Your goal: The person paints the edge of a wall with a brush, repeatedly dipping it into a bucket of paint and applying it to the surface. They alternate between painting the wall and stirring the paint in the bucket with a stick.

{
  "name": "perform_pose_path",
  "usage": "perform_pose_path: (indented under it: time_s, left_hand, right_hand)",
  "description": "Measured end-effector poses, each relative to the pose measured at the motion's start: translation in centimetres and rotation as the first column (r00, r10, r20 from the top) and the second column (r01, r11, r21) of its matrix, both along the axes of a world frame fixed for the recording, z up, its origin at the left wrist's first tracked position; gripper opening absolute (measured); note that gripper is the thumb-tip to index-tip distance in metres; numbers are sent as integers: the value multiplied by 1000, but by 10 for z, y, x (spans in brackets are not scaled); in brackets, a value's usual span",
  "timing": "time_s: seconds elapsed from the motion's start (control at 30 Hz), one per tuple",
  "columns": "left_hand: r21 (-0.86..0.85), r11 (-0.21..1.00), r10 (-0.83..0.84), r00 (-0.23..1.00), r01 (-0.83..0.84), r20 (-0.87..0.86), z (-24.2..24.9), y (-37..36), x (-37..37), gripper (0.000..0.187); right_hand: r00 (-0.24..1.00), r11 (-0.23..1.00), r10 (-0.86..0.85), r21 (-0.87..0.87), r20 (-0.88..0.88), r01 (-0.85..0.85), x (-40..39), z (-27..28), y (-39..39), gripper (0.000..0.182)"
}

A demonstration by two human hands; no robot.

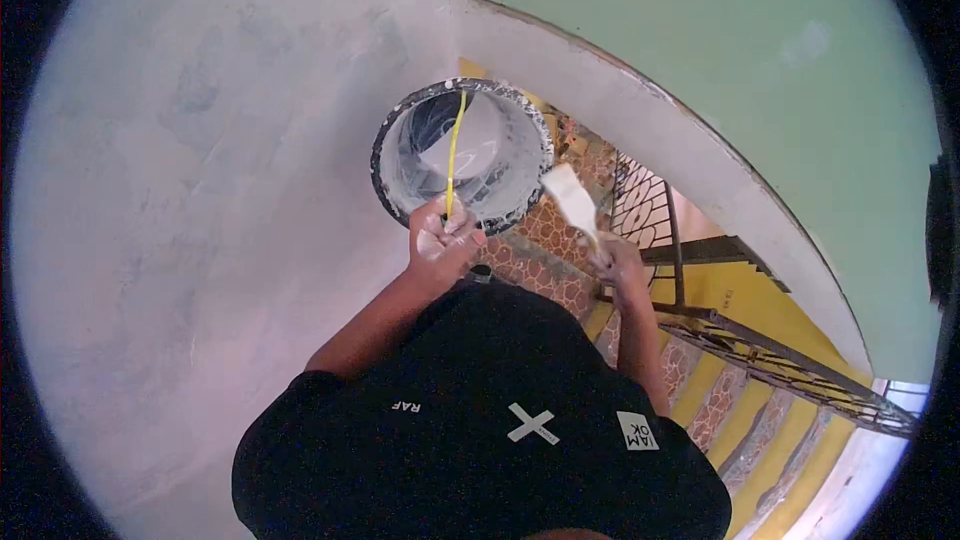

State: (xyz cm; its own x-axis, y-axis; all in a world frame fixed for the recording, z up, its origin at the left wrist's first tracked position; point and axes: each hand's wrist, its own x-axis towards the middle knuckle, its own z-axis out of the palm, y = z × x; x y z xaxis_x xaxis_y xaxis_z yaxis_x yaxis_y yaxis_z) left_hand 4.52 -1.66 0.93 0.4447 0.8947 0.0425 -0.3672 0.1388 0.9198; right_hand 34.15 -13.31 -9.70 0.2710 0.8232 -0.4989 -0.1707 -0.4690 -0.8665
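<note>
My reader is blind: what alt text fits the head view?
Seen from above, a left hand holds a paint bucket by its yellow handle, and the right hand grips a brush beside it, over a stairway and grey wall.

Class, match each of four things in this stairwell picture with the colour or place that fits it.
Things:
1. thin cord handle of the paint-smeared round bucket
2. wide flat paintbrush
3. curved upper wall
4. black T-shirt

Descriptions:
A. pale green
B. yellow, in the left hand's grip
C. white print, worn by the person
D. whitish bristles, held in the right hand

Pairs: 1-B, 2-D, 3-A, 4-C
</note>
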Motion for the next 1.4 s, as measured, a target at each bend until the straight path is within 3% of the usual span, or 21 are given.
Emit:
perform_pose_path:
  time_s: [0.07, 0.13, 0.17, 0.23, 0.27, 0.3, 0.4, 0.43, 0.47, 0.5, 0.57, 0.63, 0.97, 1.03, 1.1, 1.17, 1.23, 1.27, 1.3, 1.33, 1.4]
  left_hand:
    - [74, 997, -40, 997, 35, 64, 2, 1, 6, 33]
    - [113, 991, -84, 991, 72, 102, 8, 3, 14, 33]
    - [136, 985, -127, 984, 109, 128, 10, 4, 17, 34]
    - [118, 986, -129, 985, 115, 118, 11, 6, 24, 36]
    - [153, 978, -161, 979, 142, 125, 15, 8, 25, 36]
    - [187, 968, -193, 973, 168, 129, 19, 10, 28, 39]
    - [160, 968, -215, 967, 192, 137, 22, 12, 40, 43]
    - [169, 964, -231, 962, 207, 143, 20, 13, 42, 42]
    - [-114, 931, -296, 902, 345, 313, 7, 16, 43, 41]
    - [-119, 936, -284, 911, 331, 299, 10, 20, 44, 41]
    - [182, 957, -253, 956, 224, 150, 23, 21, 41, 39]
    - [131, 956, -274, 958, 262, 86, 24, 28, 39, 38]
    - [85, 958, -270, 960, 275, -68, -9, 51, 58, 37]
    - [93, 989, -85, 963, 112, -255, -18, 54, 61, 36]
    - [18, 1000, -7, 966, 12, -258, -34, 62, 63, 32]
    - [-44, 993, 95, 952, -112, -290, -45, 78, 66, 27]
    - [-126, 979, 99, 919, -158, -382, -60, 87, 58, 23]
    - [-185, 974, 45, 915, -129, -400, -63, 93, 54, 22]
    - [-261, 954, 14, 896, -145, -444, -64, 99, 54, 21]
    - [-332, 929, -23, 874, -160, -485, -66, 103, 53, 21]
    - [-415, 885, 43, 926, -209, -375, -82, 106, 57, 18]
  right_hand:
    - [988, 983, 108, 139, 113, -124, -19, 21, 18, 42]
    - [959, 981, 102, 186, -263, -54, -43, 52, 39, 44]
    - [963, 979, 108, 197, -247, -59, -51, 49, 51, 44]
    - [976, 953, 108, 259, 191, -156, -63, 43, 72, 45]
    - [688, 878, 108, 256, 718, -404, -67, 52, 80, 46]
    - [677, 877, 103, 255, 729, -408, -75, 68, 95, 46]
    - [248, 917, 114, -6, 962, -399, -94, 71, 135, 51]
    - [255, 914, 111, 2, 961, -406, -92, 47, 149, 51]
    - [175, 906, 199, -114, 964, -407, -87, 19, 167, 49]
    - [96, 887, 291, -231, 952, -399, -85, 2, 179, 48]
    - [167, 879, 261, -162, 951, -448, -91, 10, 179, 36]
    - [32, 914, 250, -225, 968, -337, -96, 3, 191, 30]
    - [102, 893, 326, -271, 940, -360, -95, -54, 197, 34]
    - [124, 914, 307, -256, 944, -316, -94, -27, 186, 30]
    - [140, 814, 422, -306, 896, -493, -84, -15, 169, 27]
    - [178, 846, 428, -324, 886, -423, -67, -21, 150, 24]
    - [885, 983, 183, -69, 429, -170, -37, -66, 117, 23]
    - [890, 987, 158, -75, 428, -139, -23, -70, 99, 23]
    - [997, 998, 52, -36, -58, -54, -11, -74, 82, 25]
    - [847, 998, -58, -27, -528, 52, -3, -74, 66, 28]
    - [846, 992, -124, -41, -519, 121, 2, -75, 47, 28]
